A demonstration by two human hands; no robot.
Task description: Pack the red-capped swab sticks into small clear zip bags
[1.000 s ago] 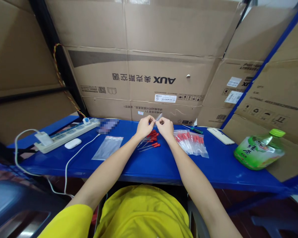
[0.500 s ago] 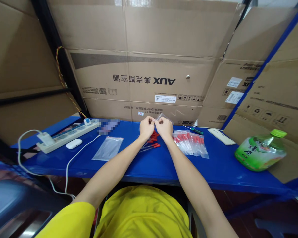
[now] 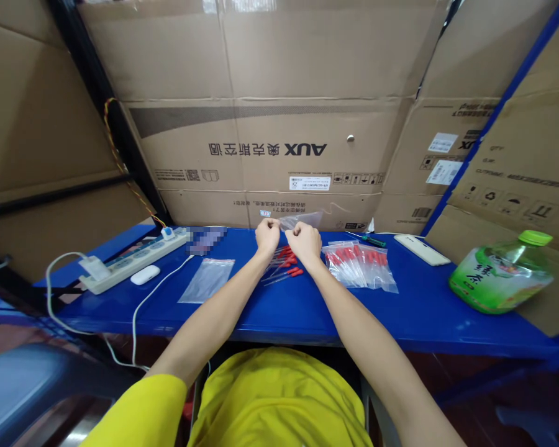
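Gap widened between my left hand (image 3: 268,237) and right hand (image 3: 305,241); both grips pinch clear bag (image 3: 309,218) over far side of worktop (image 3: 284,315). Likely light, limp, slippery: best taken by edges.

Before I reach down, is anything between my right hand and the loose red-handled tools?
Nothing visible: the loose red-handled tools lie beside your right hand, nearer you; the clear plastic bag extends beyond it.
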